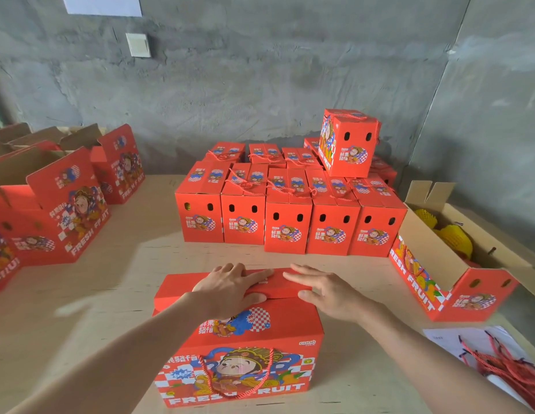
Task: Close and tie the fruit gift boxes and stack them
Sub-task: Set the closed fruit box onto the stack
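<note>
A red fruit gift box [239, 354] stands in front of me on the wooden table, a red rope handle hanging down its front face. My left hand [230, 286] lies flat on its far top flap, thumb at the flap's near edge. Beside it, my right hand [323, 288] presses the same flap with straight fingers. A block of closed, tied boxes [290, 222] is stacked behind in rows, with one more box [348, 143] on top at the right.
Open red boxes [60, 210] stand at the left. At the right lies an open box [457, 264] holding fruit in yellow foam nets [453, 240]. Loose red cords [505, 369] lie on white paper at the near right. A grey concrete wall is behind.
</note>
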The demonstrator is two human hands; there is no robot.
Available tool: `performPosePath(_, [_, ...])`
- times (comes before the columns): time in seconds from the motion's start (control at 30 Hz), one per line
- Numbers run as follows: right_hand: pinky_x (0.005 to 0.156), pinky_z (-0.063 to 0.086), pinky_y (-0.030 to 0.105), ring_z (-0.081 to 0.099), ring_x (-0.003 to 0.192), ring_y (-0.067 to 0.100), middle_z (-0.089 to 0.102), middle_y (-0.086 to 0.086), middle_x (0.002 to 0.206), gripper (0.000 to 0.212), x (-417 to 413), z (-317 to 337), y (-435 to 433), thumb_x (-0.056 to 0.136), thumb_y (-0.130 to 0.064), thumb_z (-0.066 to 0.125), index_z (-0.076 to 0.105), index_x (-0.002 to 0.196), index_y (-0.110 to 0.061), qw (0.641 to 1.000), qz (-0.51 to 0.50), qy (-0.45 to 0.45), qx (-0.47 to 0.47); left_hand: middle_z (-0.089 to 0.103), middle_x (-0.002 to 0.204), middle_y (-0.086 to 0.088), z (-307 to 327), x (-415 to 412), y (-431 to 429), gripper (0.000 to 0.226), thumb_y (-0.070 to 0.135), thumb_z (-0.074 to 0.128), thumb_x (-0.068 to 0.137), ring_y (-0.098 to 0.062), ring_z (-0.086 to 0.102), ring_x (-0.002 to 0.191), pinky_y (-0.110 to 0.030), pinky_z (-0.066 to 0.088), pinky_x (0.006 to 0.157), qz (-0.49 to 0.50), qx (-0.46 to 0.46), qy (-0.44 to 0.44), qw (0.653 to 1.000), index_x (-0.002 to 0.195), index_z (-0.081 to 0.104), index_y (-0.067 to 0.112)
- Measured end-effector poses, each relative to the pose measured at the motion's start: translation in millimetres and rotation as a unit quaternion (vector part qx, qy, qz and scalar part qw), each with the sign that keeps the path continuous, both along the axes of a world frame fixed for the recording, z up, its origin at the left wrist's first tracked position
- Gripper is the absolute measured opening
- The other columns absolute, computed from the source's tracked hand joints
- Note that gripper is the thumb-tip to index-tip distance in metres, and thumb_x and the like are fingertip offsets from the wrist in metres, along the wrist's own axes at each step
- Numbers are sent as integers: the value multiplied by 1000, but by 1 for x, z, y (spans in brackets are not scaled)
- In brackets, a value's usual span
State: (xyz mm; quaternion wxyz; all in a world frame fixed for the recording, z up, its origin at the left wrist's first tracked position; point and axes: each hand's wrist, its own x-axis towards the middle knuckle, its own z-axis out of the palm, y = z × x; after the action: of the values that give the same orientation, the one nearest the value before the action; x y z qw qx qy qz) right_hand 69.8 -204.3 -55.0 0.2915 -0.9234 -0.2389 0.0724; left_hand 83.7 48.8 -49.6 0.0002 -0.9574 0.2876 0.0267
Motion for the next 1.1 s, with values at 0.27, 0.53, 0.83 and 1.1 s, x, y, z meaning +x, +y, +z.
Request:
performPosePath(0.27, [112,13,10,28,139,5,38,2,149,41,-12,-2,6,99,-15,49,46,139,-21,988,-4,-147,-42,44,126,-7,-2,0,-2,76,76,-5,70,-26,44,117,-37,36,101,-8,-11,-12,1000,143,-2,55])
performPosePath(0.53, [111,23,17,30,141,9,36,-2,151,50,-25,-18,33,97,-4,43,38,145,-19,967,-110,-214,-81,44,125,-6,-6,-3,-1,79,79,-13,67,-25,45,117,-36,36,101,-9,-18,-48,999,142,-7,56])
performPosePath(0.83, [101,47,38,55,123,29,54,17,134,42,-29,8,42,92,-23,63,56,133,-23,963,-85,-218,-131,44,127,-12,-5,3,-2,72,70,3,80,-28,46,116,-38,39,101,-35,56,-46,997,146,-10,45])
performPosePath(1.1, [67,60,45,70,88,36,70,23,98,39,-36,7,46,66,-6,84,74,104,-10,951,-77,-267,-138,32,142,1,8,10,38,77,79,5,75,-21,39,125,-37,34,106,-61,44,53,996,145,-6,50])
